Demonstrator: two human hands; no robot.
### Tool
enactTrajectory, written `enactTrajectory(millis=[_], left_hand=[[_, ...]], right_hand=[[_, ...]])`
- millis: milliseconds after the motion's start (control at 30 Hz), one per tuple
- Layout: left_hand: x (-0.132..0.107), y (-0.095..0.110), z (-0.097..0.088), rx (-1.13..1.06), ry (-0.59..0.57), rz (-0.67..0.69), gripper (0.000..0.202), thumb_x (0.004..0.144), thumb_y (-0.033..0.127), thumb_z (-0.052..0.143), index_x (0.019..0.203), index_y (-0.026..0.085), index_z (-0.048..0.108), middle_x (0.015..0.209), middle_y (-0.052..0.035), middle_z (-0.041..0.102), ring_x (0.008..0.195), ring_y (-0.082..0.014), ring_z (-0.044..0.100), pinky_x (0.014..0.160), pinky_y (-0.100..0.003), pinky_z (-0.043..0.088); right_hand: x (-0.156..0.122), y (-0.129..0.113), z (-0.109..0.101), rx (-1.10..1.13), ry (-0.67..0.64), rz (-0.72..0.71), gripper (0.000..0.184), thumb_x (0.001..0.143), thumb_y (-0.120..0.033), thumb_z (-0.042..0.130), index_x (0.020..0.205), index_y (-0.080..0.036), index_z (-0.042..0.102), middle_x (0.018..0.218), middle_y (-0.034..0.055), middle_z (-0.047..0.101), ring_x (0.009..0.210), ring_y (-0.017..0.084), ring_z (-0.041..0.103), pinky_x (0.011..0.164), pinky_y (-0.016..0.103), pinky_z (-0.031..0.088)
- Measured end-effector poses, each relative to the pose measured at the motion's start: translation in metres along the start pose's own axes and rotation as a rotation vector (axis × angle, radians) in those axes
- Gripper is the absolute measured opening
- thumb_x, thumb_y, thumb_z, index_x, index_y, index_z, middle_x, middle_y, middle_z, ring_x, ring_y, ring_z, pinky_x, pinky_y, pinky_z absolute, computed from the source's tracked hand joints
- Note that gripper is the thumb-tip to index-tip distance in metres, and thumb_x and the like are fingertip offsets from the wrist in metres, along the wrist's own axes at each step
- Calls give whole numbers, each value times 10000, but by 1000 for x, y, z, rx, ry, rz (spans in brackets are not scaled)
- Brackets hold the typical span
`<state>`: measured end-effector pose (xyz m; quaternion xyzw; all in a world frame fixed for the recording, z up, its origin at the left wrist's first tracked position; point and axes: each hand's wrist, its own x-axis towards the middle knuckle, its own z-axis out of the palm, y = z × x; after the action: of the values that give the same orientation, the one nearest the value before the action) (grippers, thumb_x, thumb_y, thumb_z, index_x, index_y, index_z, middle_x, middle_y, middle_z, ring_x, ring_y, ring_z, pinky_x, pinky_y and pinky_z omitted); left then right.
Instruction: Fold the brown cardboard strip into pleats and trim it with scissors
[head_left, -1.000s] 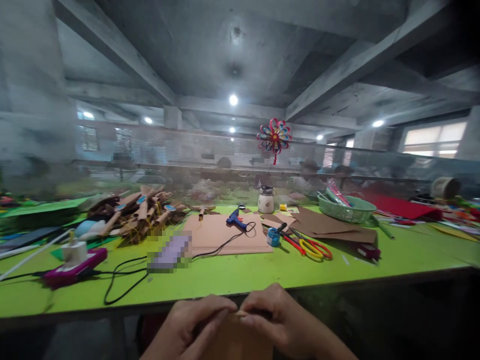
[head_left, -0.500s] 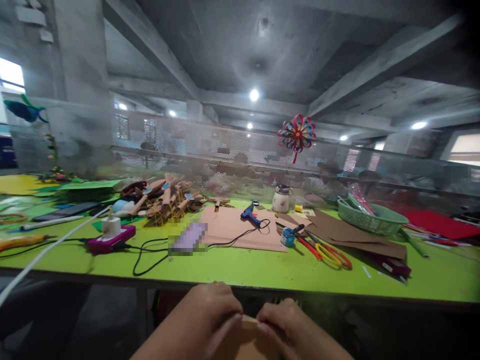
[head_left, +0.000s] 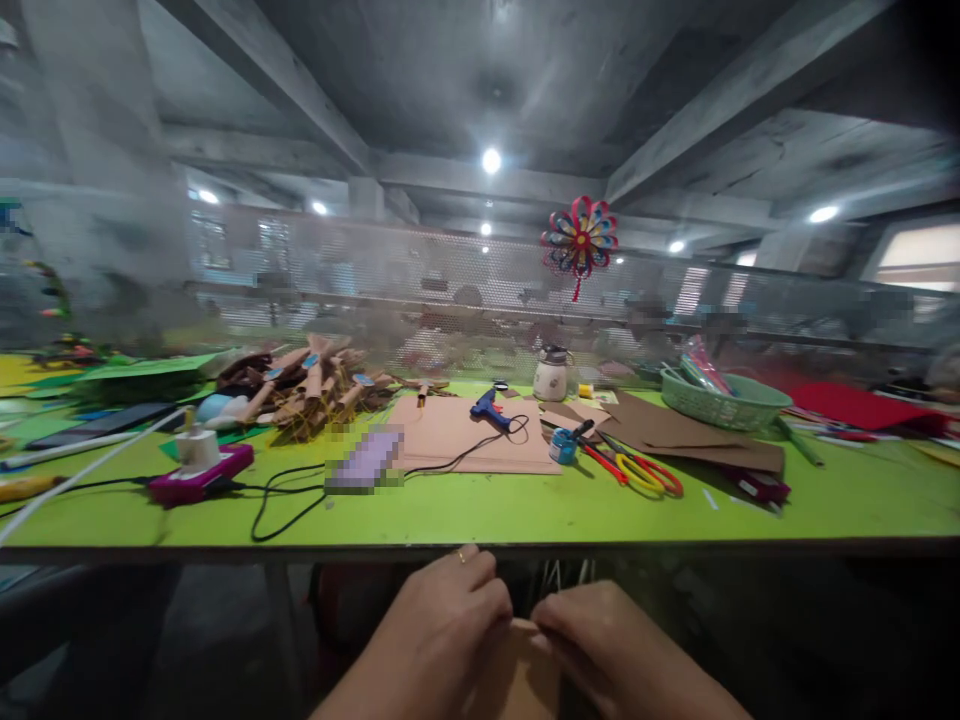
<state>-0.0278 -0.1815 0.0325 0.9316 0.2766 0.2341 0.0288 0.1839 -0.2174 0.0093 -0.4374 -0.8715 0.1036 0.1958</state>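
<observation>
My left hand (head_left: 442, 625) and my right hand (head_left: 600, 645) meet below the near edge of the green table (head_left: 480, 515), at the bottom of the head view. Both are closed, fingers pinching the top edge of a brown paper piece (head_left: 525, 675) held between them. A ring shows on my left hand. On the table beyond lie a brown cardboard sheet (head_left: 465, 445), a blue glue gun (head_left: 489, 408) with a black cord, and scissors with red and yellow handles (head_left: 641, 470).
A heap of brown paper crafts (head_left: 311, 395) lies at the back left beside a pink power strip (head_left: 199, 480). A green basket (head_left: 720, 400), brown sheets (head_left: 675, 430), a white jar (head_left: 550, 375) and red felt (head_left: 862, 408) sit to the right. A mesh screen (head_left: 450, 300) backs the table.
The view has swung left then tilted, so the table sits a little higher. My hands stay together on the brown paper, now slightly lower relative to the table edge.
</observation>
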Motion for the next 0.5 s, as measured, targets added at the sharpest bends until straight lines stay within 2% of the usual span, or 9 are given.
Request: enactTrajectory(millis=[133,233,333,400,500], left_hand=[[3,-1,-18,-88,-126,-3,234,895,186,430,719,182,586,773,-41,589,700,-145,515,585,-240,326],[3,-2,-31,-182,-248,-56,237,923,283,428,840,223,641,831,-21,634,744,-132,562,631,-205,373],[2,1,-36,-217,-275,-107,278,928,355,414,928,247,670,862,-19,672,745,-132,589,649,-190,398],[3,3,-34,-203,-291,-137,308,918,363,418,869,234,694,801,-25,684,683,-135,592,593,-191,390],[4,-1,-21,-201,-332,-138,371,904,347,422,687,202,685,648,-33,662,553,-124,559,500,-201,336]], right_hand=[[-3,-5,-7,10,-17,-47,145,910,-229,430,802,-187,516,680,-3,588,590,90,501,539,198,273],[-2,-8,-9,24,-10,-72,75,867,-167,464,824,-184,523,691,-15,583,595,78,489,551,184,281],[-3,-8,-11,27,-22,-62,79,849,-139,474,804,-175,527,691,-18,576,594,72,480,551,176,286],[-4,-7,-11,18,-39,-48,86,849,-140,477,797,-168,539,694,-11,580,599,74,485,548,177,288],[-4,0,-5,20,-82,-23,109,868,-156,474,839,-159,579,694,-6,591,590,74,494,526,171,287]])
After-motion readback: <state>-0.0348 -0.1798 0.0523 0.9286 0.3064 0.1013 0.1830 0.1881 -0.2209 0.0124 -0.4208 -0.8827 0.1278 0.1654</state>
